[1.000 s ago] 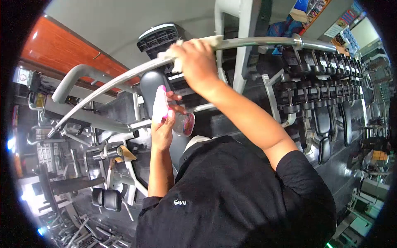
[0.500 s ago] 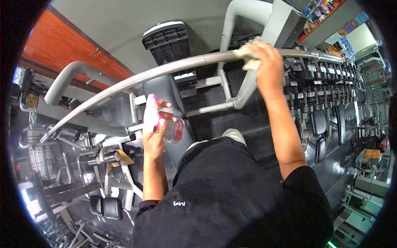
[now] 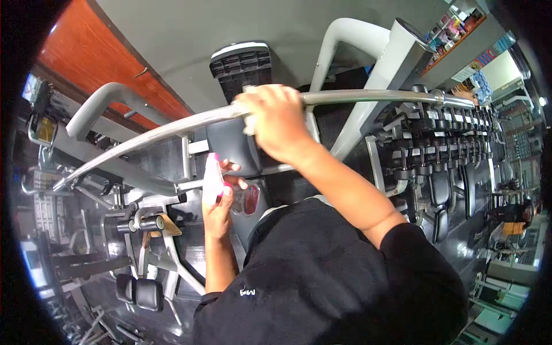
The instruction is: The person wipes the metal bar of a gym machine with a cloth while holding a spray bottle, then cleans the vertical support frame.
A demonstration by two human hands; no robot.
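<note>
A long metal barbell [image 3: 368, 96] runs across the view, bowed by the lens. My right hand [image 3: 277, 121] is wrapped over its middle, pressing a pale cloth [image 3: 249, 123] that is mostly hidden under the fingers. Below the bar, my left hand [image 3: 220, 210] grips a spray bottle [image 3: 213, 181] with a white and pink trigger head. The bottle's clear body, with a reddish label, shows behind the fingers. A dark padded bench [image 3: 233, 146] lies under the bar, between the hands and the wall.
Grey upright posts [image 3: 382, 80] of the bench frame stand on both sides. At the right is a rack of dumbbells [image 3: 440, 152]. Other gym machines [image 3: 144, 230] fill the left. A reddish wooden panel [image 3: 86, 52] is at the upper left.
My right hand has slid left along the bar with the cloth, from near the right post to the middle. My left hand still holds the spray bottle, slightly lower in view.
</note>
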